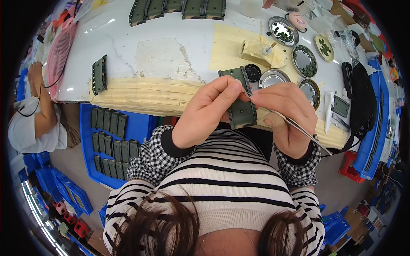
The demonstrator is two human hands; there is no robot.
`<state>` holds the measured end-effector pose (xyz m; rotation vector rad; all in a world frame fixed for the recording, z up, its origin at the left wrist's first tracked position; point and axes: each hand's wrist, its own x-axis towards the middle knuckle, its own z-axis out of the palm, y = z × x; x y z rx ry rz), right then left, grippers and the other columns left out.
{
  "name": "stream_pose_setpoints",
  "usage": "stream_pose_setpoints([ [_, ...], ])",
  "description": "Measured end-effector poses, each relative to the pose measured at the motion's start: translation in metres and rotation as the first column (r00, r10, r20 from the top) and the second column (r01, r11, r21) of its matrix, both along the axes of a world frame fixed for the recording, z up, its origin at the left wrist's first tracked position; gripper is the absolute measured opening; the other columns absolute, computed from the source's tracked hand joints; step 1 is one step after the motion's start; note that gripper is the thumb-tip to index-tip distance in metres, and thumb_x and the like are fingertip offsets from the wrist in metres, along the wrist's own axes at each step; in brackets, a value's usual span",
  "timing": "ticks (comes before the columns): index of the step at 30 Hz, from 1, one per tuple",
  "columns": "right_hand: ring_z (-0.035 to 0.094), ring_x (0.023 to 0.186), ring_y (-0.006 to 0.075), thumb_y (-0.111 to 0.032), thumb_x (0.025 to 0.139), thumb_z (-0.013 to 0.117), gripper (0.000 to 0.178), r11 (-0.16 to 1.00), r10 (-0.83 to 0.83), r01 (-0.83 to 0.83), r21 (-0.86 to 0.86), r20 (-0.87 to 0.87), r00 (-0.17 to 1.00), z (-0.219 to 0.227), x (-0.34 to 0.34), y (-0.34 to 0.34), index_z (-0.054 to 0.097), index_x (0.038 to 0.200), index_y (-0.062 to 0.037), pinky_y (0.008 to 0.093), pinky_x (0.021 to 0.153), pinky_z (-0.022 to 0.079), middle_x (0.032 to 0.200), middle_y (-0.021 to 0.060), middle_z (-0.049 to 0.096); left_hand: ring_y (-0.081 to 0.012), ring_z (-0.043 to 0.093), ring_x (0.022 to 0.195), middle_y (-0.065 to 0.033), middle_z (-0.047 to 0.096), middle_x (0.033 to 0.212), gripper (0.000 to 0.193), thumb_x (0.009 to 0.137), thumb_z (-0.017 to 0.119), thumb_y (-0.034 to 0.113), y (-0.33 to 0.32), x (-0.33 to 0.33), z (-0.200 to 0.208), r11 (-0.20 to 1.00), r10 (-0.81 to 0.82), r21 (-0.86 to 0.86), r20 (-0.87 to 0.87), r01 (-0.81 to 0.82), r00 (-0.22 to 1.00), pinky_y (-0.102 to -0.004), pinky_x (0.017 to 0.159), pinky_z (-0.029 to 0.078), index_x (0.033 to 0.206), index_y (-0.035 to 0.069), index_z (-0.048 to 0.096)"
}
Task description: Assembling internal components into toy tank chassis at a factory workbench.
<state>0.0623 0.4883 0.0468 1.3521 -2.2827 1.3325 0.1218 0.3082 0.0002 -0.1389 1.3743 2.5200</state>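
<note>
Near the table's front edge, my left hand point(198, 115) pinches a dark green ribbed plastic part point(242, 114) that resembles a toy tank hull section. The part stands out over the edge, toward my body. My right hand point(294, 109) grips a pair of thin metal tweezers point(311, 137), whose tips reach the part's middle beside my left thumb. Whether the tips hold a small piece is hidden by my fingers. Just beyond the part sit a small black round container point(253, 73) and a shiny metal dish point(274, 77).
Round dishes point(304, 62) with small green bits stand at the right, near a yellow-wrapped block point(261, 53). More green parts point(177, 8) line the far side; another point(99, 74) lies left. A blue crate point(88, 145) holds rows of them. At far left sits another person point(38, 123).
</note>
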Motion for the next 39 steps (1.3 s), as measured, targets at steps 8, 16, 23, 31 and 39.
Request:
stream_pose_setpoints([
  [8, 0.064, 0.081, 0.0269, -0.014, 0.088, 0.064, 0.020, 0.988, 0.013, 0.017, -0.152, 0.199, 0.980, -0.005, 0.005, -0.004, 0.066, 0.099, 0.0024, 0.0372, 0.083, 0.054, 0.090, 0.0132, 0.067, -0.0117, 0.061, 0.091, -0.0069, 0.060, 0.109, 0.027, 0.102, 0.045, 0.027, -0.001, 0.000, 0.002, 0.985, 0.019, 0.170, 0.012, -0.021, 1.000, -0.0270, 0.073, 0.055, 0.100, 0.003, 0.055],
  [16, 0.063, 0.084, 0.0255, -0.013, 0.094, 0.056, 0.020, 0.976, -0.020, 0.067, -0.206, 0.221, 0.975, -0.012, 0.009, -0.009, 0.066, 0.099, 0.0038, 0.0372, 0.085, 0.053, 0.093, 0.0149, 0.067, -0.0150, 0.059, 0.102, -0.0129, 0.055, 0.128, 0.028, 0.103, 0.042, 0.029, -0.005, 0.000, 0.001, 0.973, -0.008, 0.229, 0.017, 0.004, 1.000, -0.0310, 0.083, 0.053, 0.103, 0.005, 0.056],
  [23, 0.062, 0.081, 0.0233, -0.016, 0.095, 0.055, 0.023, 0.975, -0.032, 0.069, -0.212, 0.173, 0.984, -0.015, 0.008, -0.012, 0.067, 0.099, 0.0034, 0.0341, 0.081, 0.052, 0.093, 0.0131, 0.068, -0.0159, 0.061, 0.100, -0.0126, 0.055, 0.127, 0.029, 0.102, 0.043, 0.029, -0.004, 0.000, 0.002, 0.977, 0.024, 0.210, -0.005, -0.023, 1.000, -0.0324, 0.087, 0.052, 0.104, 0.004, 0.057],
  [31, 0.059, 0.077, 0.0195, -0.017, 0.097, 0.053, 0.025, 0.973, -0.028, 0.069, -0.221, 0.182, 0.983, -0.017, 0.009, -0.015, 0.067, 0.101, 0.0025, 0.0294, 0.072, 0.048, 0.094, 0.0116, 0.068, -0.0177, 0.062, 0.100, -0.0120, 0.056, 0.124, 0.029, 0.102, 0.044, 0.029, -0.003, 0.002, -0.002, 0.972, 0.040, 0.232, -0.008, -0.037, 0.999, -0.0331, 0.089, 0.052, 0.105, 0.003, 0.057],
  [39, 0.060, 0.077, 0.0192, -0.015, 0.099, 0.050, 0.025, 0.965, -0.049, 0.095, -0.244, 0.188, 0.981, -0.022, 0.011, -0.018, 0.067, 0.098, 0.0029, 0.0282, 0.072, 0.048, 0.092, 0.0119, 0.068, -0.0211, 0.063, 0.102, -0.0115, 0.057, 0.120, 0.031, 0.102, 0.044, 0.030, -0.004, 0.004, -0.003, 0.980, 0.045, 0.195, -0.015, -0.041, 0.999, -0.0341, 0.088, 0.053, 0.106, 0.002, 0.057],
])
